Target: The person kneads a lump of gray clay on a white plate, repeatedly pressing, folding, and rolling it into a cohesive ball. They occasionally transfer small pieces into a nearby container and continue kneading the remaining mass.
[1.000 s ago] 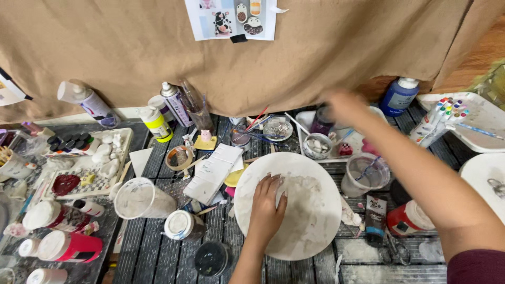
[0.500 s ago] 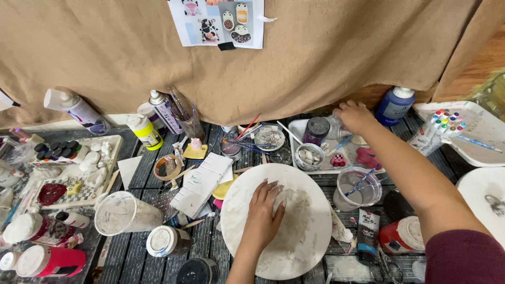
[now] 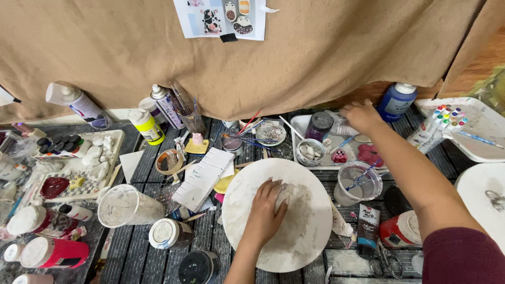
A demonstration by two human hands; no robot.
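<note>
The left hand [image 3: 265,210] is laid palm down on a round white board [image 3: 273,213], fingers spread loosely and slightly bent, fingertips pressed into a pale smear of clay at the board's middle; nothing is gripped. The board is set on the dark slatted table [image 3: 137,263], directly under this hand and near the body. The right hand [image 3: 362,115] is stretched well forward and to the right, at the far end of a white tray [image 3: 300,122], its fingers curled downward over a small clear container [image 3: 342,129] lying there; whether the container is actually gripped cannot be told. Just left of this hand a dark purple jar [image 3: 318,126] is seen standing on the tray, and just beyond it to the right a blue bottle [image 3: 395,101] against the tan cloth backdrop [image 3: 315,52]. Between the two hands, beside the right forearm, a clear plastic cup [image 3: 357,183] with a brush in it is noted. Left of the left hand, a folded white paper [image 3: 202,176] and a clouded plastic cup [image 3: 126,206] lie close by.
</note>
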